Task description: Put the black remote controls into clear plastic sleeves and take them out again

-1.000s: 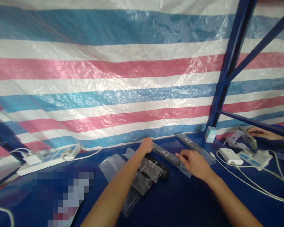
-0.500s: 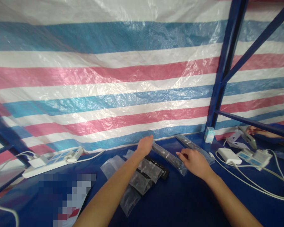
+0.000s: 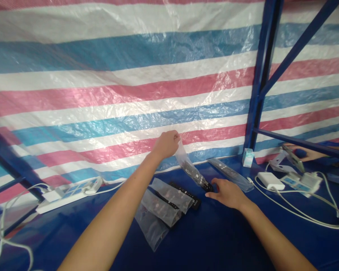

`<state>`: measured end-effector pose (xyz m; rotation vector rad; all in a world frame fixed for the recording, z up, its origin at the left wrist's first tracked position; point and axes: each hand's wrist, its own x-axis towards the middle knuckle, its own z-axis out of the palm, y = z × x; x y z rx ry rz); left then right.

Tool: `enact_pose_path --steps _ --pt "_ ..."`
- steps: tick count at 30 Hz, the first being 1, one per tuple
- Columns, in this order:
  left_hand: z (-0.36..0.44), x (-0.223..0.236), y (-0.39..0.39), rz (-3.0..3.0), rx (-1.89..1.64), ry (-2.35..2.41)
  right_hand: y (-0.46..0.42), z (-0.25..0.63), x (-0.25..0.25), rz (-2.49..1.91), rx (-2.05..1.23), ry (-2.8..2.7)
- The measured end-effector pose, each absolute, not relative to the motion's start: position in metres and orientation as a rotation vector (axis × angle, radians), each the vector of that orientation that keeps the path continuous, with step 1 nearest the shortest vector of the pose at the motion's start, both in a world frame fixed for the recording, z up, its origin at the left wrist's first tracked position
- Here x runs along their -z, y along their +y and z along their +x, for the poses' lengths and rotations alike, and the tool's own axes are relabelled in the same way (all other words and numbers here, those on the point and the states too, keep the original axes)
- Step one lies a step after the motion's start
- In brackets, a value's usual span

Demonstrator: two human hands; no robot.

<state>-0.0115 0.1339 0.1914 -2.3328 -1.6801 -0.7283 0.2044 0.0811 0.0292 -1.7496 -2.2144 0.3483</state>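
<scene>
My left hand (image 3: 166, 143) is raised and pinches the open top of a clear plastic bag (image 3: 188, 165) with a black remote control (image 3: 200, 180) inside it. The bag hangs tilted, its lower end near the blue table (image 3: 214, 241). My right hand (image 3: 226, 192) rests by that lower end, its fingers touching the remote's tip. Another bagged remote (image 3: 228, 174) lies behind my right hand. A bare black remote (image 3: 186, 194) and several clear bags (image 3: 158, 207) lie below my left arm.
A striped plastic tarp (image 3: 115, 86) hangs behind the table. A blue steel post (image 3: 257, 75) stands at right. A small white box (image 3: 247, 157), a white charger (image 3: 267, 180) and cables lie at right, where another person's hand (image 3: 305, 153) shows. A white power strip (image 3: 70, 190) lies at left.
My left hand has lifted the top end of the bagged remote off the table. My right hand has shifted a little left to the bag's lower end.
</scene>
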Motion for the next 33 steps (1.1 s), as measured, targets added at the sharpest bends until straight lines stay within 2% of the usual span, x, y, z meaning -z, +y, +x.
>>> enact_pose_path --steps 7,11,14,17,20,23,28,33 --pt "-0.012 -0.226 0.104 -2.357 0.89 -1.558 0.087 0.201 -0.022 -1.608 -0.47 -2.24" --pt "-0.049 -0.243 0.1 -2.278 1.384 -1.525 0.089 0.209 -0.026 -1.766 -0.38 -2.157" --pt "-0.08 -0.22 0.113 -2.196 1.71 -1.691 0.089 0.212 -0.03 -1.915 -0.325 -2.122" --pt "-0.094 -0.163 0.13 -2.314 1.549 -2.064 0.087 0.211 -0.033 -1.967 -0.316 -2.129" --pt "-0.093 -0.105 0.142 -2.458 1.278 -2.217 0.086 0.207 -0.034 -1.962 -0.303 -2.133" --pt "-0.088 -0.068 0.149 -2.493 1.049 -2.279 0.085 0.205 -0.033 -1.938 -0.333 -2.138" --pt "-0.086 -0.045 0.158 -2.412 0.733 -2.275 0.083 0.209 -0.038 -1.905 -0.393 -2.094" --pt "-0.084 -0.04 0.156 -2.378 0.509 -2.227 0.088 0.231 -0.047 -2.263 0.012 -1.866"
